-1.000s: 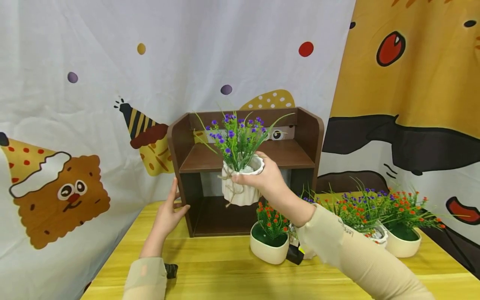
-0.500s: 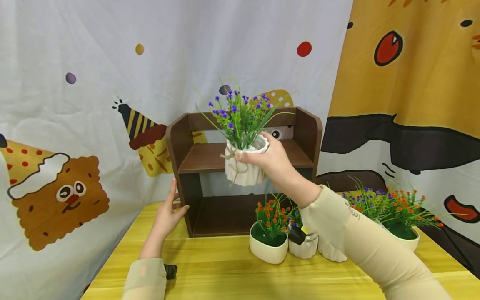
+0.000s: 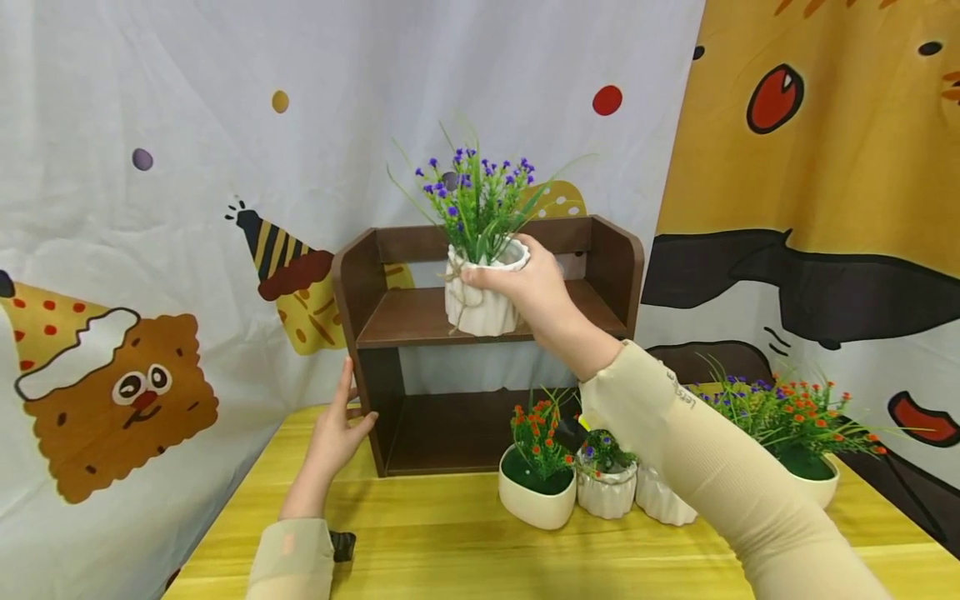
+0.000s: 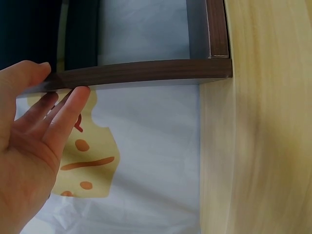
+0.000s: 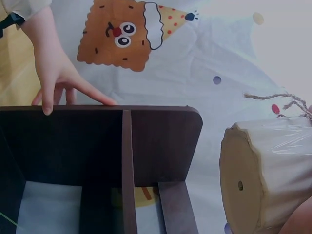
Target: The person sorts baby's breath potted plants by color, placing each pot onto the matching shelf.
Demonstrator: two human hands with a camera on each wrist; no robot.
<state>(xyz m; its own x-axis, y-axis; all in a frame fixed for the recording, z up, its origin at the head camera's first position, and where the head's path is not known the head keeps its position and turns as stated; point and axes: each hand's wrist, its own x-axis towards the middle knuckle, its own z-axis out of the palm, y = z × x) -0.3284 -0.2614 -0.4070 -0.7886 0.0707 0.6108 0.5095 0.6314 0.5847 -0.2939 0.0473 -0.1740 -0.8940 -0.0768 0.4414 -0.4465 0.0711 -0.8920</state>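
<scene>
Clock centred on rack (image 3: 386, 400). 12 o'clock: right hand (image 3: 542, 292) grips white pot (image 3: 480, 307) of purple flowers (image 3: 452, 212), aloft before upper shelf (image 3: 405, 318). 8 o'clock: left hand (image 3: 335, 433), fingers extended, touches rack's side. 5 o'clock: cream pot (image 3: 537, 502) holding orange-red flowers (image 3: 540, 431) stands on desk (image 3: 427, 542).

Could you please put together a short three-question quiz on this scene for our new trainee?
1. Which hand holds the white, ribbed, ceramic-looking pot with purple flowers?

2. True or false: that pot rests on the dark brown wooden shelf unit.

3. What does the left hand touch?
A) the smooth cream pot with orange-red flowers
B) the unit's left side panel
C) the yellow wood-grain table

Key:
1. The right hand.
2. False; the right wrist view shows its underside free of the unit.
3. B
</scene>
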